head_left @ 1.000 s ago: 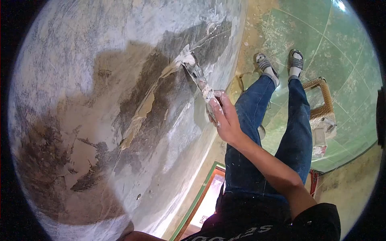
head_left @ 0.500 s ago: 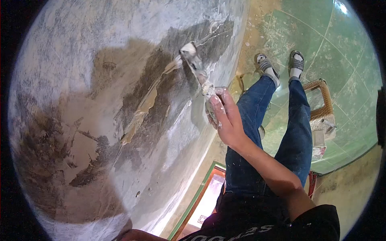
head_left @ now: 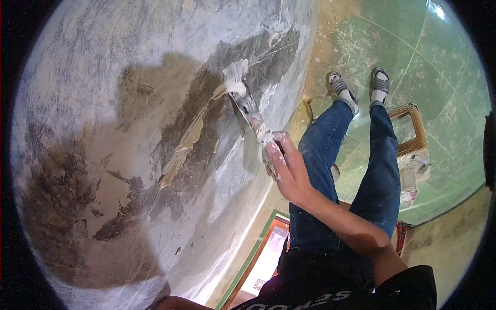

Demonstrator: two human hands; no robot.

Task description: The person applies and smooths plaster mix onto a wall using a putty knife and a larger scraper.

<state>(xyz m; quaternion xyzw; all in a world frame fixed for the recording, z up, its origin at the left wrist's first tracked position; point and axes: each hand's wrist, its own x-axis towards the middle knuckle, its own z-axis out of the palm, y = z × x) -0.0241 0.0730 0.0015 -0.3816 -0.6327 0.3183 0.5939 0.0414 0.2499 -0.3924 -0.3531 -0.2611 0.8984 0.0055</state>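
Observation:
My right hand (head_left: 287, 168) is closed around the handle of a putty-smeared scraper (head_left: 250, 111). The scraper's blade, with white putty on it, is against the wall (head_left: 206, 23) at a fresh white smear (head_left: 236, 71). Below and left of the blade, a beige putty streak (head_left: 183, 147) runs diagonally over a dark damp-looking patch. White putty specks my thumb and fingers. Of my left side only a bit of arm (head_left: 181, 303) shows at the bottom edge; the hand is out of frame.
My legs and sandalled feet stand on a green tiled floor (head_left: 444, 77) with white splashes. Beside my legs is a woven-edged stool-like object (head_left: 419, 129), putty-stained, with a small block (head_left: 408, 179) by it. A green-framed opening (head_left: 258, 248) lies at the lower middle.
My right hand and the scraper have moved slightly down and left. A white putty smear now shows on the wall at the blade.

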